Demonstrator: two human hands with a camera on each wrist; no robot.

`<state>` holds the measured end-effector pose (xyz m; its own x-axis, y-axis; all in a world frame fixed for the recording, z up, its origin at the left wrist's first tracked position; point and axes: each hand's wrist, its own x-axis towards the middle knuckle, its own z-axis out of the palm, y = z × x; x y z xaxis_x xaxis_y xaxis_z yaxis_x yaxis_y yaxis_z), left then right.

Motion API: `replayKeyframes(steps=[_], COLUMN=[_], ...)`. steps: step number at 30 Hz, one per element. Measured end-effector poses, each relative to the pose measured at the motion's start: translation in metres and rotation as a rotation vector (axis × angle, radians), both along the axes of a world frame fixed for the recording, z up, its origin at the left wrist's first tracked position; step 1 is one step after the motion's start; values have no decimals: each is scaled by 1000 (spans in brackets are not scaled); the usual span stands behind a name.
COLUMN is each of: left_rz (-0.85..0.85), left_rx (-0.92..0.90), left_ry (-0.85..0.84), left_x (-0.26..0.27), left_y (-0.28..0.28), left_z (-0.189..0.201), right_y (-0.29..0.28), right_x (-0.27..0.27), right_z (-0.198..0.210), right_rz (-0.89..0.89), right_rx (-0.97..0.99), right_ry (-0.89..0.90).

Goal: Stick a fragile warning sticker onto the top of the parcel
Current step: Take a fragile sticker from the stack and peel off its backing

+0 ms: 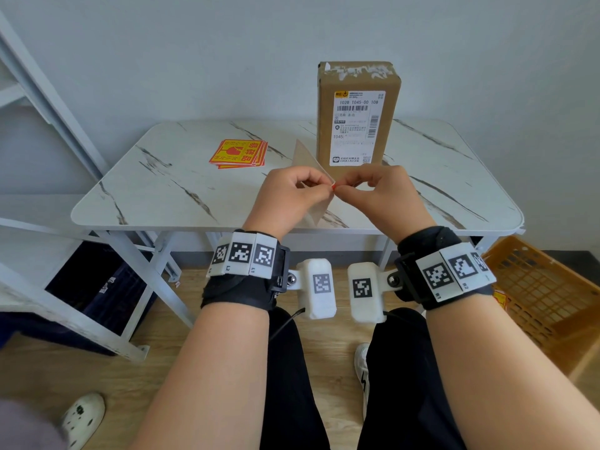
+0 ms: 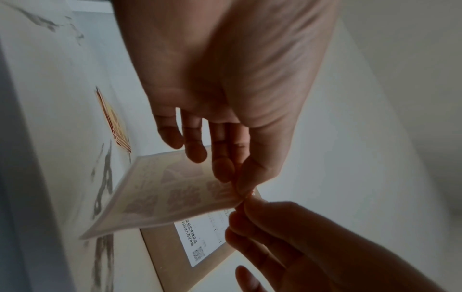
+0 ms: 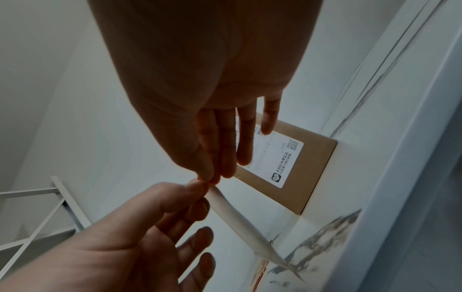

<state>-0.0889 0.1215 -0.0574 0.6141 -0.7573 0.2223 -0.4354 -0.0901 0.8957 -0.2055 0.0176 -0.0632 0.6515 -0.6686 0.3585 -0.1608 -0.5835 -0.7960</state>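
Note:
A brown cardboard parcel (image 1: 357, 115) (image 2: 172, 254) (image 3: 297, 166) stands upright at the back of the marble table (image 1: 162, 190), its white shipping label facing me. Just in front of it, above the table, both hands hold one fragile sticker (image 1: 306, 157) (image 2: 170, 191) (image 3: 240, 223) back side toward me. My left hand (image 1: 319, 190) (image 2: 237, 183) pinches its near corner between thumb and forefinger. My right hand (image 1: 341, 188) (image 3: 208, 178) pinches the same corner, where a bit of red edge shows. The sticker's printed face is hidden.
A stack of red-and-yellow fragile stickers (image 1: 240, 153) (image 2: 115, 122) lies on the table's left half. A white metal rack (image 1: 48, 108) stands at the left, an orange plastic crate (image 1: 545, 297) on the floor to the right. A wall (image 1: 227, 53) rises right behind the table.

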Motion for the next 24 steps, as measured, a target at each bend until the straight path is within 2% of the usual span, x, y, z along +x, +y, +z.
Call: replayKeyframes(steps=[10,24], left_rz=[-20,-12], left_rx=[26,-35], left_ry=[-76,74], left_x=[1,0], left_y=[-4,-4], left_z=[0,1], right_y=[1,0], right_x=[-1,-1], right_z=[5,7], right_rz=[-24,-24], right_rx=[-33,10], right_ry=[25,-26])
